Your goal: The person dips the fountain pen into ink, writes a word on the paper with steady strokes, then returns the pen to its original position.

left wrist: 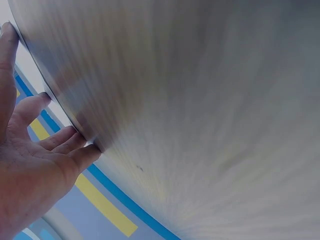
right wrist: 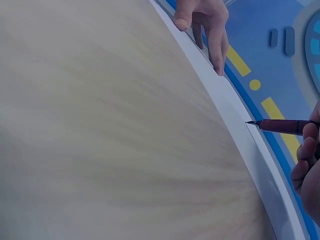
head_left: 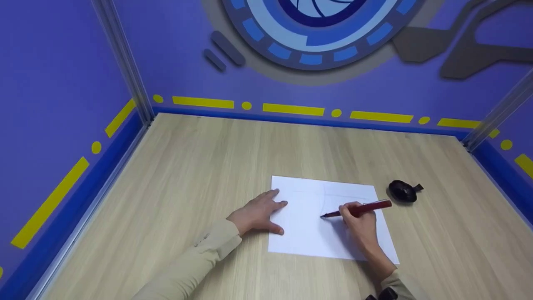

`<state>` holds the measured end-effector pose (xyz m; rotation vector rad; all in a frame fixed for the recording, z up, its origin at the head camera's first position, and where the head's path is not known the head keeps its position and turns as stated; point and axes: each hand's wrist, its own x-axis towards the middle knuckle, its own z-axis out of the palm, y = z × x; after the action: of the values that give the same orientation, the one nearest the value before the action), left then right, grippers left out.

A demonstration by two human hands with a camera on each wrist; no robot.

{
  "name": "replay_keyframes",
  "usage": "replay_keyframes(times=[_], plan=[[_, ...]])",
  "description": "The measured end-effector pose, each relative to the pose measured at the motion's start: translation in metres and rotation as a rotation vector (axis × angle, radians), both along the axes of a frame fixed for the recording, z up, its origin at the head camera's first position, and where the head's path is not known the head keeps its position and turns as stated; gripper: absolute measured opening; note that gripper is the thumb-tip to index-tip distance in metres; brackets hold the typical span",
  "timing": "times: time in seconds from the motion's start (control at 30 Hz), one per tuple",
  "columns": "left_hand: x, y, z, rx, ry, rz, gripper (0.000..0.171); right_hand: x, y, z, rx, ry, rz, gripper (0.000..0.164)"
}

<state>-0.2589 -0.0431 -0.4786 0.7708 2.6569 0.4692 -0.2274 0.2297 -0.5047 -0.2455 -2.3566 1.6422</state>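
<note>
A white sheet of paper [head_left: 297, 237] lies on the wooden table, with faint thin lines on its upper part. My right hand [head_left: 361, 223] pinches a dark red fountain pen [head_left: 374, 206], whose nib meets the paper near its middle. In the right wrist view the pen's metal nib [right wrist: 253, 122] shows clearly, with the pen [right wrist: 282, 126] tilted and the curled fingers of the right hand [right wrist: 309, 165] behind it. With fingers spread, my left hand [head_left: 259, 211] rests on the paper's left edge. The left wrist view shows that hand [left wrist: 37, 165] from the palm side, fingertips touching down.
To the right of the paper sits a small glossy black object [head_left: 402, 192] with a short stub; its kind is unclear. The wooden table [head_left: 200, 166] is bounded by blue-purple panels [head_left: 175, 54] with yellow marks and metal corner posts [head_left: 129, 62].
</note>
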Motion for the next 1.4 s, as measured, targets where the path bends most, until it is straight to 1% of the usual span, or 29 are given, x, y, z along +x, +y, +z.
replay_keyframes(times=[0.27, 0.5, 0.67, 0.9, 1.17, 1.4], plan=[[-0.001, 0.001, 0.001, -0.013, -0.002, 0.020, 0.081, 0.002, 0.000, -0.001, 0.002, 0.000, 0.017, 0.011], [0.001, -0.001, -0.001, 0.010, -0.009, 0.022, 0.080, 0.005, 0.000, -0.002, -0.014, -0.049, 0.025, 0.013], [0.001, -0.001, -0.001, 0.019, -0.017, 0.024, 0.079, 0.006, 0.001, -0.003, -0.005, -0.080, 0.032, 0.012], [-0.002, 0.001, -0.002, -0.020, -0.006, 0.014, 0.081, 0.008, 0.000, -0.004, -0.051, -0.040, 0.042, 0.012], [0.001, 0.000, -0.001, 0.002, -0.004, 0.022, 0.081, 0.014, 0.000, -0.003, -0.039, -0.059, 0.061, 0.012], [0.001, -0.001, 0.000, 0.020, -0.005, 0.025, 0.080, 0.018, -0.002, -0.001, -0.016, -0.056, 0.077, 0.011]])
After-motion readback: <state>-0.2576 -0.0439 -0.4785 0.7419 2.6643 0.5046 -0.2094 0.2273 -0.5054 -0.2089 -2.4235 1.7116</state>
